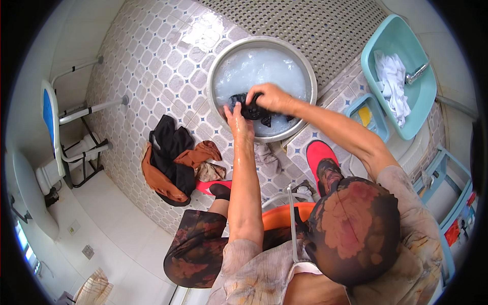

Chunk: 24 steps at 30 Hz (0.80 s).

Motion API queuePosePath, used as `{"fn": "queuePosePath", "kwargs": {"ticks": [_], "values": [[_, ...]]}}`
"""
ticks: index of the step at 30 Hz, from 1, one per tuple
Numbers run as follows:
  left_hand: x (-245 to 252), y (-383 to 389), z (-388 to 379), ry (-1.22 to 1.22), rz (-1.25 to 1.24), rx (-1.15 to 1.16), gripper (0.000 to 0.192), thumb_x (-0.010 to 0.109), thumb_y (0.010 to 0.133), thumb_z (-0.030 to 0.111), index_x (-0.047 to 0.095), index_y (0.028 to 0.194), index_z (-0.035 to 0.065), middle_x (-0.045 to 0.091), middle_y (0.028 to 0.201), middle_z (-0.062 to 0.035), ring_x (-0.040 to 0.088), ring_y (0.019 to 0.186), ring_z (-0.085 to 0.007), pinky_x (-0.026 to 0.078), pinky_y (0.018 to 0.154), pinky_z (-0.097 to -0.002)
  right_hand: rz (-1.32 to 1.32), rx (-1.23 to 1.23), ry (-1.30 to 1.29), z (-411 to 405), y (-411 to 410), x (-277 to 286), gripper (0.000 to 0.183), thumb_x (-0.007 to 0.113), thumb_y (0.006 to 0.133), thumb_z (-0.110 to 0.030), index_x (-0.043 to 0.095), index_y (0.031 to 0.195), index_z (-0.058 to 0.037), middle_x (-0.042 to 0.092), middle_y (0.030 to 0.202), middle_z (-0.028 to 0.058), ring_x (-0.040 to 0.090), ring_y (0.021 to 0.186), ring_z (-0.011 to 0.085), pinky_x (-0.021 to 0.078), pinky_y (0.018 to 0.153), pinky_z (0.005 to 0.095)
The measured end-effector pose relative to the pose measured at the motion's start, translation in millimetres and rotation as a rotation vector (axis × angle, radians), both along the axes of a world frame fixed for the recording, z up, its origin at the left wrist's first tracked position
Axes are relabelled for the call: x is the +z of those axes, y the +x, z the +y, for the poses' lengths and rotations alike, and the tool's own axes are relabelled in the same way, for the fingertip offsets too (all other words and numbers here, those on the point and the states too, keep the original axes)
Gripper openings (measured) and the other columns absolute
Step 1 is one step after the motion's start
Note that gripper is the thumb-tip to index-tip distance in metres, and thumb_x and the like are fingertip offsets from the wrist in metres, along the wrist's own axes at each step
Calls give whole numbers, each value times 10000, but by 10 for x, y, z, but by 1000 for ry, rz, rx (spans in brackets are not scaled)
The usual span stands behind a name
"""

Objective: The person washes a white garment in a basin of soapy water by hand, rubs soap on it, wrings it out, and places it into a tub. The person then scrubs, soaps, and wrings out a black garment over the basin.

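Observation:
A round metal basin (313, 76) of cloudy, bluish-white water stands on the tiled floor before me. Over its near part, my left hand (241, 124) supports a wet black cloth (253, 110) between thumb and fingers. From the right, my right hand (272, 98) grips the same cloth with curled fingers; it is slightly blurred. Part of the cloth hangs at the water, and its lower folds are hidden. Left of the basin lies a pile of black clothing (173, 146) and rust-brown clothing (162, 181), beside a patterned cloth (210, 171). A greyish cloth (267, 156) lies near the basin's bottom edge.
A turquoise tub (415, 127) with white cloth (392, 84) stands at right, beside a small blue basin (383, 127) holding a yellow item (365, 115). A perforated mat (305, 23) lies beyond. Left is a wall-side folding seat (49, 122); an orange item (305, 210) is beneath me.

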<state>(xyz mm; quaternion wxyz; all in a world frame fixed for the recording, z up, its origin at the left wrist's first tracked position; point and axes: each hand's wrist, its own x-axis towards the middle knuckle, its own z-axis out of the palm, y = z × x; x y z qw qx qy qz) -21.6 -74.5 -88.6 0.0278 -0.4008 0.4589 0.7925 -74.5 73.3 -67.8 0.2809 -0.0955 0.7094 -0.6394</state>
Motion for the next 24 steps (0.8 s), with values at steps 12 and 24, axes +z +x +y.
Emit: {"fn": "queuePosePath", "kwargs": {"ticks": [12, 24], "values": [[699, -121, 422, 258, -445, -90, 328, 474, 923, 320, 604, 1051, 47, 647, 1039, -133, 643, 892, -242, 526, 796, -432, 658, 259, 753, -307, 38, 272, 214, 496, 858, -218, 664, 850, -86, 674, 789, 154, 670, 681, 334, 547, 603, 436], [322, 30, 584, 364, -262, -72, 202, 505, 910, 257, 596, 861, 84, 631, 799, -79, 618, 667, -197, 524, 645, -345, 400, 103, 728, 24, 41, 188, 353, 437, 894, -346, 649, 798, -81, 663, 798, 190, 661, 756, 358, 525, 657, 459]]}}
